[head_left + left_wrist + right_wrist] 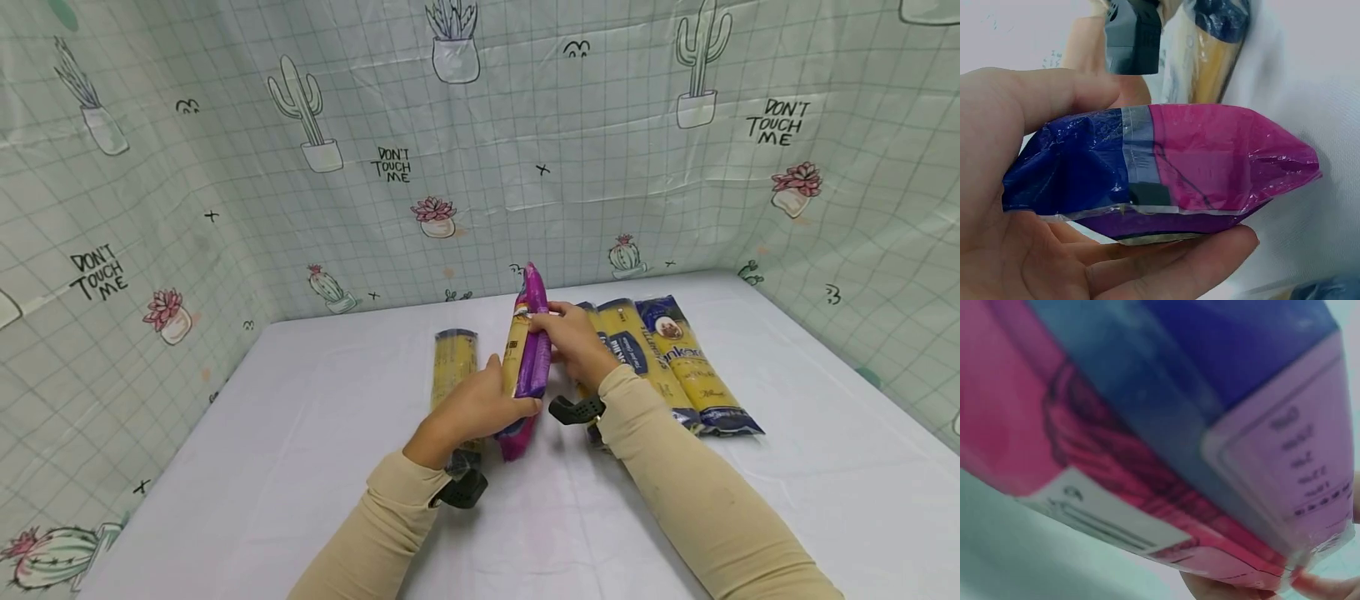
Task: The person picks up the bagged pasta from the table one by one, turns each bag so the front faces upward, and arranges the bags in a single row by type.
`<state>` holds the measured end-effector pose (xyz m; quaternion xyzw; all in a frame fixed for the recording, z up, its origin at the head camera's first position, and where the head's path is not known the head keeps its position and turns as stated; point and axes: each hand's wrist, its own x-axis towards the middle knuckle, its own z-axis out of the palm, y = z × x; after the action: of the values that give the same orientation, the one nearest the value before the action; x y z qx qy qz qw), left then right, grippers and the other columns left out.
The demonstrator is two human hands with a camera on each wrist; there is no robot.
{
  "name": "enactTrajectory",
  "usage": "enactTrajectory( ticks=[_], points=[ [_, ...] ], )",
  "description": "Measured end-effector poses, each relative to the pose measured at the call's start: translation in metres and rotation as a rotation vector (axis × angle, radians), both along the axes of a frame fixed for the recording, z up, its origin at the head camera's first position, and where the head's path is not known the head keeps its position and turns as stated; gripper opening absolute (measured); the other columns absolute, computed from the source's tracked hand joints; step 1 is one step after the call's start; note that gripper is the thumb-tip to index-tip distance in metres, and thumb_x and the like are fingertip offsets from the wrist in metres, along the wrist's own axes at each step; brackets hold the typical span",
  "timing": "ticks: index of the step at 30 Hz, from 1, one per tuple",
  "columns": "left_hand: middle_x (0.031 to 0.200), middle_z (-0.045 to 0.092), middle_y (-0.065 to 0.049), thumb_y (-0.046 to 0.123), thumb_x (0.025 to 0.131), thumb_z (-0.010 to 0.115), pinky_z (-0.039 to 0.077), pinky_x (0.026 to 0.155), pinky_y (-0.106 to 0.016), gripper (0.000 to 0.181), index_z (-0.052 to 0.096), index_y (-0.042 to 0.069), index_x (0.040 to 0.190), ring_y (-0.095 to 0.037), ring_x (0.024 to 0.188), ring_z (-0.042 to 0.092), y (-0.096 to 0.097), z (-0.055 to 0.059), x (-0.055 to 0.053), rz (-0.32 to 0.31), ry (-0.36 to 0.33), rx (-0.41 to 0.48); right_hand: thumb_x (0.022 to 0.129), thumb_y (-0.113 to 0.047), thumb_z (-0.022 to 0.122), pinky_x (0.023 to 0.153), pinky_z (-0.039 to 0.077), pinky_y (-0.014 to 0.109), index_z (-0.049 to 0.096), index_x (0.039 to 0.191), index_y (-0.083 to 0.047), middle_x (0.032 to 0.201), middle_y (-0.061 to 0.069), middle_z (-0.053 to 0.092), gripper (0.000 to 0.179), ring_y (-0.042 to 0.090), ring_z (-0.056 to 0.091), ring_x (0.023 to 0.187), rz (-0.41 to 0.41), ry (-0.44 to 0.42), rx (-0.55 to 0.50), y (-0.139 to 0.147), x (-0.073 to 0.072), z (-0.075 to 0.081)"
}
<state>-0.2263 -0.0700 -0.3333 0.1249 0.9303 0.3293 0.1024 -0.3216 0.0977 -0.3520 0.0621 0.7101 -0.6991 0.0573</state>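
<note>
Both hands hold one pink, purple and blue packet (534,362) with a yellow panel, tilted upright over the table. My left hand (476,408) grips its lower part, thumb on one side and fingers on the other; the folded pink and blue end (1204,159) faces the left wrist view. Higher up, my right hand (573,337) pinches the packet's right side, thumb in front. In the right wrist view the packet's printed side (1147,444) fills most of the picture, with fingertips at its far end.
A yellow spaghetti pack (454,358) lies left of the held packet, partly behind the left hand. To the right, several yellow and blue packs lie side by side, including a spaghetti pack (686,358); the right arm covers some. A patterned sheet (495,183) hangs behind the white table (330,417).
</note>
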Motion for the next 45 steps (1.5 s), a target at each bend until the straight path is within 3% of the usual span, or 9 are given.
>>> enactTrajectory(
  ticks=[8,12,18,25,29,32,36,39,45],
  points=[
    [0.096,0.063,-0.005,0.036,0.089,0.073,0.05,0.069,-0.036,0.062,0.047,0.004,0.135,-0.019,0.08,0.061,-0.004,0.002,-0.002,-0.051,0.051,0.041,0.091,-0.013,0.059,0.087,0.056,0.04,0.03,0.156,-0.01,0.141,0.021,0.049,0.072,0.031,0.056,0.12,0.01,0.022,-0.037,-0.001,0.001,0.01],
    [0.098,0.065,-0.004,0.031,0.091,0.071,0.052,0.068,-0.035,0.063,0.045,0.004,0.141,-0.016,0.078,0.062,-0.003,0.004,0.0,-0.074,0.096,0.002,0.093,-0.013,0.058,0.09,0.054,0.043,0.027,0.157,-0.008,0.142,0.022,0.046,0.071,0.032,0.054,0.122,0.036,0.032,-0.066,0.0,0.004,0.015],
    [0.094,0.063,-0.007,0.029,0.093,0.069,0.051,0.062,-0.032,0.066,0.04,0.002,0.145,-0.016,0.073,0.061,0.001,0.009,0.005,-0.103,0.215,-0.166,0.097,-0.026,0.064,0.09,0.055,0.042,0.022,0.157,-0.008,0.141,0.021,0.047,0.076,0.032,0.055,0.119,0.07,0.059,-0.057,0.001,0.009,0.021],
    [0.11,0.061,-0.013,0.039,0.092,0.068,0.052,0.071,-0.036,0.084,0.027,0.006,0.158,-0.02,0.087,0.059,0.005,0.012,0.011,-0.075,0.192,-0.242,0.095,-0.031,0.068,0.085,0.057,0.039,0.021,0.157,-0.007,0.134,0.022,0.052,0.082,0.032,0.061,0.112,0.042,0.065,-0.004,0.001,0.013,0.021],
    [0.109,0.058,-0.013,0.045,0.09,0.068,0.051,0.069,-0.036,0.087,0.027,0.011,0.159,-0.02,0.09,0.057,0.002,0.011,0.009,-0.094,0.142,-0.14,0.095,-0.024,0.066,0.085,0.057,0.04,0.023,0.156,-0.008,0.135,0.022,0.051,0.077,0.034,0.061,0.114,0.01,0.063,-0.032,0.001,0.012,0.02],
    [0.108,0.06,-0.011,0.05,0.09,0.067,0.053,0.068,-0.035,0.09,0.022,0.016,0.16,-0.019,0.088,0.06,-0.001,0.008,0.007,-0.133,0.077,0.005,0.096,-0.019,0.063,0.087,0.056,0.042,0.024,0.155,-0.008,0.136,0.023,0.05,0.072,0.035,0.059,0.116,-0.012,0.066,-0.034,0.003,0.011,0.02],
    [0.124,0.06,-0.012,0.055,0.094,0.061,0.053,0.083,-0.04,0.09,0.012,0.022,0.162,-0.02,0.098,0.063,-0.003,0.006,0.005,-0.152,-0.034,0.183,0.095,-0.016,0.061,0.089,0.055,0.044,0.027,0.154,-0.006,0.136,0.023,0.05,0.069,0.036,0.059,0.115,-0.035,0.066,-0.054,0.006,0.01,0.023],
    [0.135,0.057,-0.015,0.056,0.098,0.056,0.05,0.092,-0.044,0.089,0.008,0.019,0.162,-0.024,0.108,0.062,-0.005,0.006,0.002,-0.113,-0.111,0.261,0.094,-0.015,0.06,0.088,0.055,0.044,0.03,0.153,-0.006,0.135,0.022,0.051,0.067,0.036,0.059,0.114,-0.04,0.053,-0.086,0.009,0.01,0.026],
    [0.122,0.061,-0.016,0.051,0.104,0.045,0.055,0.082,-0.041,0.07,0.028,0.008,0.157,-0.026,0.094,0.064,-0.014,-0.003,-0.012,-0.093,-0.212,0.36,0.093,-0.016,0.061,0.086,0.056,0.045,0.032,0.152,-0.007,0.132,0.021,0.054,0.066,0.036,0.06,0.113,-0.033,0.037,-0.098,0.011,0.01,0.031]
  ],
)
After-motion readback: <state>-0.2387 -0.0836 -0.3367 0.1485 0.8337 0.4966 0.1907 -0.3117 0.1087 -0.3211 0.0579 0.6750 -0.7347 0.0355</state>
